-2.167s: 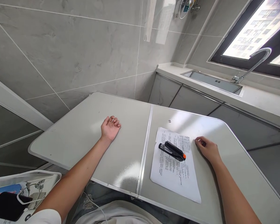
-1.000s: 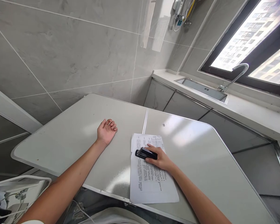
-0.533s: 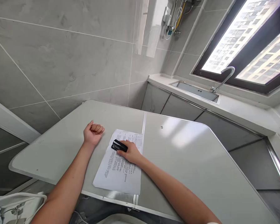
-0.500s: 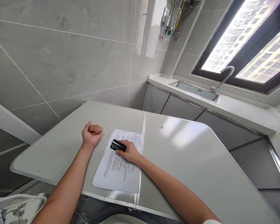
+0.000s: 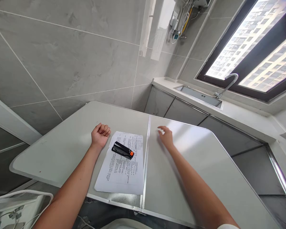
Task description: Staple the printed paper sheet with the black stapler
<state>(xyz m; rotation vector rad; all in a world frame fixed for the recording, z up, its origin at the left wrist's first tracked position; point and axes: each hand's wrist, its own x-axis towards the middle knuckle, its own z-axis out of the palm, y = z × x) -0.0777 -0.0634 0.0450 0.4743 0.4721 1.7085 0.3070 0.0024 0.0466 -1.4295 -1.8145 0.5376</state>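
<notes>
A black stapler (image 5: pixel 122 150) with an orange end lies aslant on printed white paper (image 5: pixel 119 178), left of the table's metal seam. Beside the paper's upper left corner, my left hand (image 5: pixel 101 135) rests on the table, palm up, its fingers curled closed with nothing visible in them. My right hand (image 5: pixel 166 136) is right of the seam, low over the table top, fingers bent and slightly apart, with nothing visible between them. The small dark bits there are hidden from view.
The pale folding table (image 5: pixel 61 143) stands against a grey tiled wall. Behind it at the right are a counter with a sink (image 5: pixel 201 96), a curved faucet (image 5: pixel 231 83) and a window. A white rack with cables (image 5: pixel 16 211) is at the lower left.
My right hand has let go of the stapler and moved right across the seam to where the small dark bits lay. The stapler now lies on the paper. My left hand stays curled.
</notes>
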